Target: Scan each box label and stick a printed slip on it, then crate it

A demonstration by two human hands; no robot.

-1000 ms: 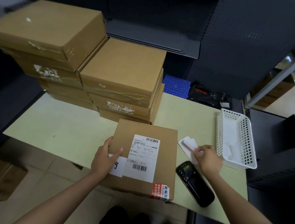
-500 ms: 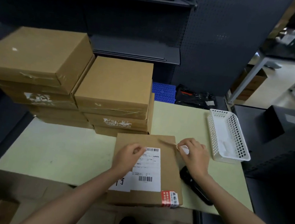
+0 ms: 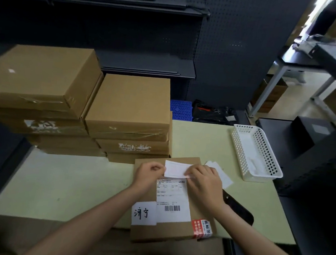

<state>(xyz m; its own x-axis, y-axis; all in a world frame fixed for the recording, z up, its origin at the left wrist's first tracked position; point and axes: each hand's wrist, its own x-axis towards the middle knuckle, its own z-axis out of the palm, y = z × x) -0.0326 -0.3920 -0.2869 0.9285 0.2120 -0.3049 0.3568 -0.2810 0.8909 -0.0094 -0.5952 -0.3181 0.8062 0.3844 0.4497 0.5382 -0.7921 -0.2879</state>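
Dark pegboard shelving [image 3: 132, 29] fills the background behind a pale green table [image 3: 73, 179]. At ten o'clock on the table stand two stacks of taped cardboard boxes [image 3: 77, 104], the left stack taller than the right, their sides touching. At six o'clock lies the flat cardboard box [image 3: 172, 230] being worked on, its near edge overhanging the table; it carries a printed shipping label [image 3: 173, 199] with a barcode, a white handwritten tag [image 3: 144, 213] at its left and a red-and-white sticker [image 3: 201, 228] at its near right corner. At three o'clock sits a white perforated plastic basket [image 3: 268, 157] with a few white paper pieces lying flat in its bottom. Just right of the box, a black handheld scanner [image 3: 239, 209] rests on the table, partly hidden by the right forearm. A small pile of white slips [image 3: 225, 176] lies beyond it. Over the far edge of the box, the left hand [image 3: 149, 175] and right hand [image 3: 204, 184] each pinch one end of a printed slip [image 3: 176, 168], fingers curled.
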